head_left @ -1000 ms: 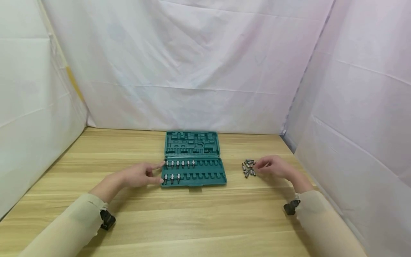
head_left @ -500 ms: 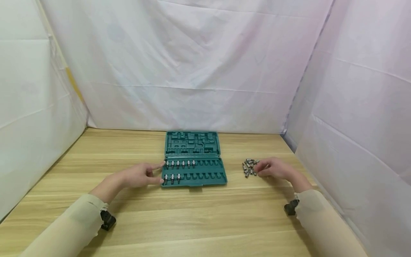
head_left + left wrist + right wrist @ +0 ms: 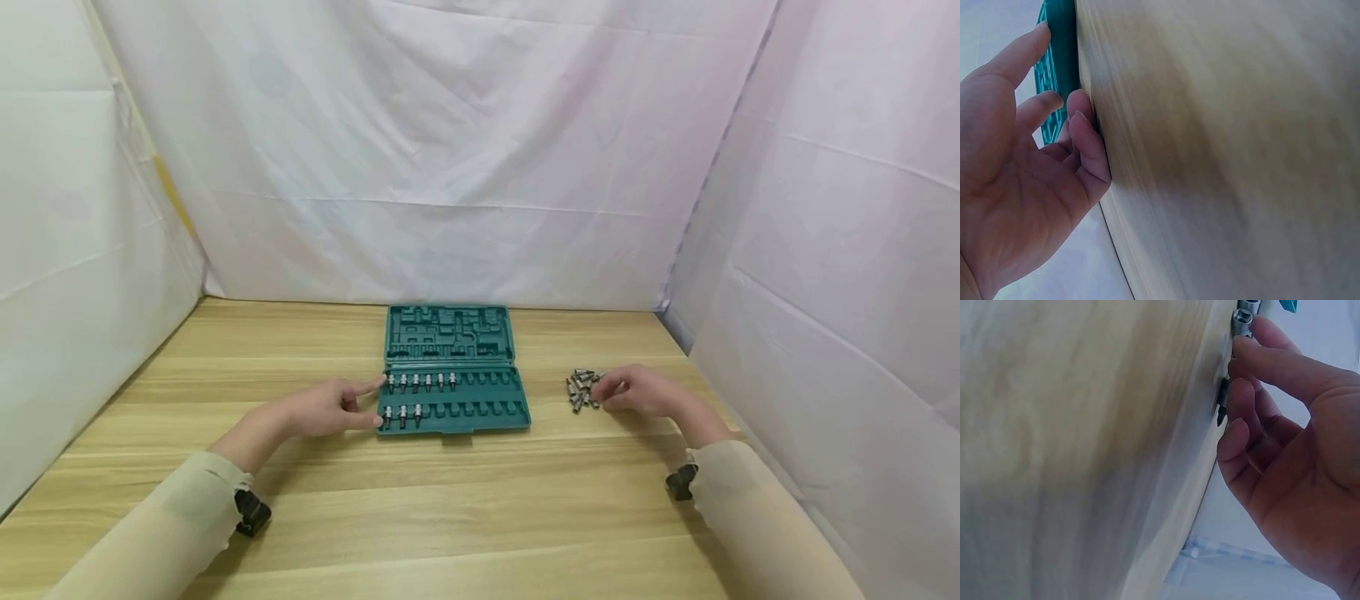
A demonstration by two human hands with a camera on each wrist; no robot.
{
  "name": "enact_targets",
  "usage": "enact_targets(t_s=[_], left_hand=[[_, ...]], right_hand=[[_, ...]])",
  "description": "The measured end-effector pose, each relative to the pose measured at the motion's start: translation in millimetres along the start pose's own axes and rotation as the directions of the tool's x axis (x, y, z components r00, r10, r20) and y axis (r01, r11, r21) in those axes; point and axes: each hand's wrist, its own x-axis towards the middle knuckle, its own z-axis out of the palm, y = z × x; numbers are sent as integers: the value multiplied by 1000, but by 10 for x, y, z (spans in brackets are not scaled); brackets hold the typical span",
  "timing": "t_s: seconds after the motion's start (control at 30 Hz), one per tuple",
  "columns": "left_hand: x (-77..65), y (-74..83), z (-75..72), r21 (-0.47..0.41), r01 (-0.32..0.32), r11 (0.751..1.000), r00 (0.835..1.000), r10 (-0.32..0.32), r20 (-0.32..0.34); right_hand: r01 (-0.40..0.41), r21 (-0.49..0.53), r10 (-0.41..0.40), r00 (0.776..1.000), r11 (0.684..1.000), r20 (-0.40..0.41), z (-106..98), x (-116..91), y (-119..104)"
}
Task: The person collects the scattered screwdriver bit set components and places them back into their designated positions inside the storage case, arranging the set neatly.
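From over this counter [image 3: 465, 517], I see loose bits [image 3: 582, 385] lying askew just left of the right hand [image 3: 643, 392], its grasp unclear; the left hand [image 3: 321, 408], fingers loose, touches the case [image 3: 480, 397].

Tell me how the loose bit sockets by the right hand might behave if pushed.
The loose bit sockets look metallic, so they're probably stiff and heavy for their size. Their rounded shape may let them roll. Since they lie heaped, nudging one would likely shift others.

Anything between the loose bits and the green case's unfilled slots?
Nothing visible: in the head view only tabletop lies between the loose bits and the open green case. The left hand is at its left edge, clear of the unfilled slots.
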Motion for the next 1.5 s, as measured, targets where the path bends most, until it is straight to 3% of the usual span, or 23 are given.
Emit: enact_targets(t_s=[0.2, 0.4, 0.53, 0.67, 0.8, 1.0, 1.17, 1.33, 1.5], left_hand=[[-4, 3, 3, -12, 0, 1000, 1000, 0, 2], [0, 14, -10, 3, -7, 1000, 1000, 7, 0], [1, 17, -17, 6, -4, 1000, 1000, 4, 3], [4, 11, -17, 5, -8, 1000, 1000, 8, 8], [10, -2, -11, 6, -9, 1000, 1000, 9, 9], [-2, 9, -10, 17, -12, 1000, 1000, 12, 4], [-16, 25, -11, 20, -10, 1000, 1000, 10, -3], [-20, 28, -10, 24, -5, 1000, 1000, 5, -4], [-13, 26, -3, 24, -8, 1000, 1000, 8, -3]], right_hand=[[45, -40, -44, 999, 998, 26, -32, -47, 16], [9, -34, -8, 1000, 999, 21, -42, -66, 34], [-14, 17, 15, 1000, 1000, -6, -22, -46, -32], [-14, 133, 16, 1000, 991, -14, 22, 11, -155], [-16, 273, 21, 1000, 962, -17, 76, 85, -317], [21, 376, -10, 1000, 926, -29, 174, 224, -567], [63, 482, -57, 998, 874, -26, 275, 349, -722], [68, 570, -76, 997, 819, -10, 360, 434, -855], [54, 592, -67, 998, 804, 0, 429, 511, -965]])
